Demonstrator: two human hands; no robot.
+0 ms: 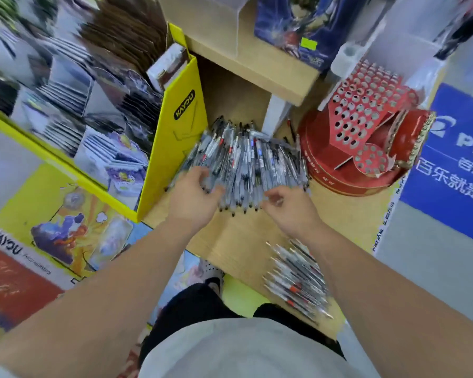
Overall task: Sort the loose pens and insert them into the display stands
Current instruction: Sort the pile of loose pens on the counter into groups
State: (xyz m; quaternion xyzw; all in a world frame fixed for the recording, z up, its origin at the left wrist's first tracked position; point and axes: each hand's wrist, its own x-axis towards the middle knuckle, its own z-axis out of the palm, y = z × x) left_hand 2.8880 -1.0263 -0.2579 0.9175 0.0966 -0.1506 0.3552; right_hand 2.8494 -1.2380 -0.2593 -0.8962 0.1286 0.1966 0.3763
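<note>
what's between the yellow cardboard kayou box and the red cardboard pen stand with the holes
A big fanned pile of clear-barrelled loose pens lying on the wooden shelf fills that gap, as the head view shows.

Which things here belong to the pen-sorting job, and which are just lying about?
Job: big pen pile, small pen pile, red holed stand, left hand, right hand.
Lying about: yellow card box, blue sign.
</note>
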